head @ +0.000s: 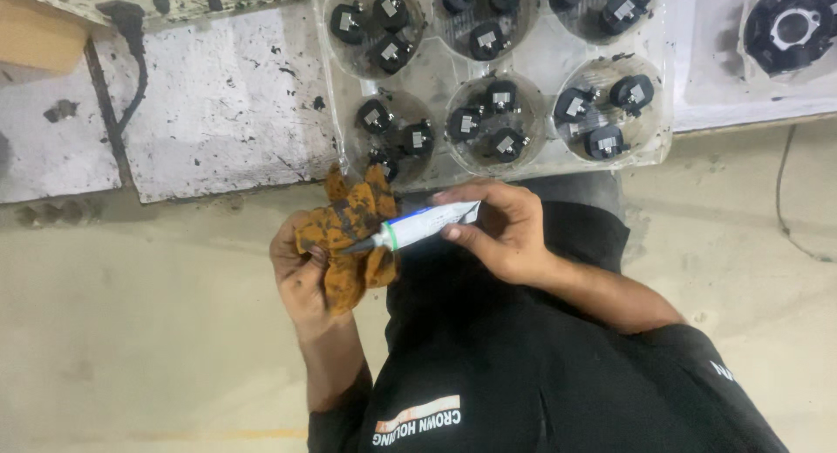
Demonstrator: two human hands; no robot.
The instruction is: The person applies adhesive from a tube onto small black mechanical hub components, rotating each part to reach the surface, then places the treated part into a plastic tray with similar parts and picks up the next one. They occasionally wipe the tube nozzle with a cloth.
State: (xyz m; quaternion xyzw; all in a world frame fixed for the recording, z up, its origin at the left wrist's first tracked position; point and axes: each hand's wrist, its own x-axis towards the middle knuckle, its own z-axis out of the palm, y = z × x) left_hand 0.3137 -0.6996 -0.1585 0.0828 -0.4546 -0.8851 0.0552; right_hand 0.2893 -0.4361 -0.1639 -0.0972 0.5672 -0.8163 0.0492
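My left hand (pixel 301 274) grips a crumpled orange rag (pixel 353 244) stained with black grease. A white tube (pixel 427 219) with a green band and a dark pointed nozzle lies across my right hand's (pixel 501 231) fingers, pinched under the thumb. The nozzle tip rests against the rag. Both hands are held close together over my black shirt (pixel 523 366), just below the edge of a clear plastic tray (pixel 545 65).
The tray has round wells, each holding up to three small black parts with metal tabs. It lies on a white, grease-marked bench top (pixel 218 104). A black ring-shaped part (pixel 793 26) sits at the top right. A thin cable (pixel 785 200) trails over the beige floor.
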